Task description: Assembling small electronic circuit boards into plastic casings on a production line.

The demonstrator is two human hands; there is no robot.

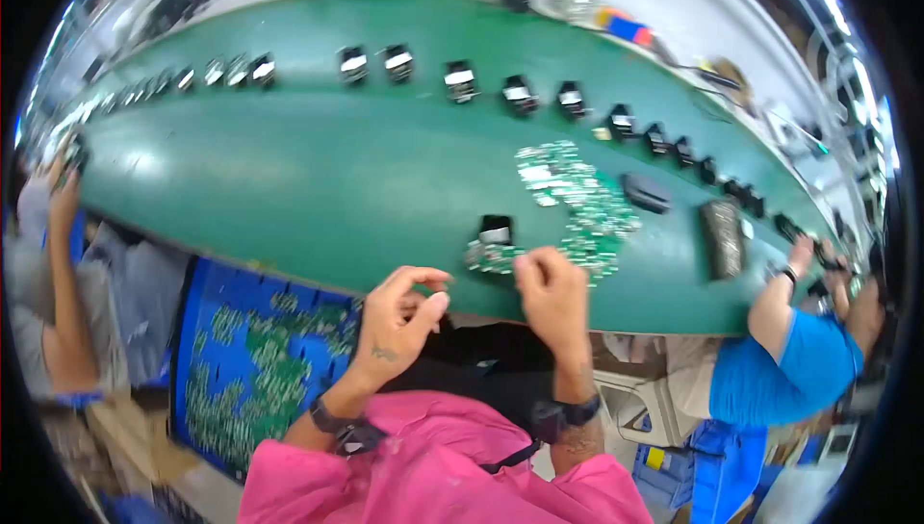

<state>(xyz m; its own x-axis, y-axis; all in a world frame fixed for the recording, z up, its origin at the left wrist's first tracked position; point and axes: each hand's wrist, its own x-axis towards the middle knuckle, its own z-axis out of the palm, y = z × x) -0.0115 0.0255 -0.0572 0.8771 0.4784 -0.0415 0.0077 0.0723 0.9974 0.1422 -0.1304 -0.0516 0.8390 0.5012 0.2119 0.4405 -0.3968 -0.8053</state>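
My left hand (399, 317) is just off the table's near edge, thumb and forefinger apart, the other fingers loosely curled; nothing shows between them. My right hand (556, 298) is over the near edge with its fingers pinched together, and what they hold, if anything, is too small to make out. Beside its fingertips sits a small cluster of green circuit boards (493, 259). A black device with a pale screen (496, 229) stands right behind that cluster. Beyond my right hand spreads a larger heap of small green circuit boards (587, 211).
A long green table (289, 168) carries a row of similar black devices (461, 81) along its far side. A dark grey case (646, 193) and a brown block (723, 240) lie right. Left below is a blue tray (217, 283) of boards. Co-workers' arms (63, 235) (775, 307) flank me.
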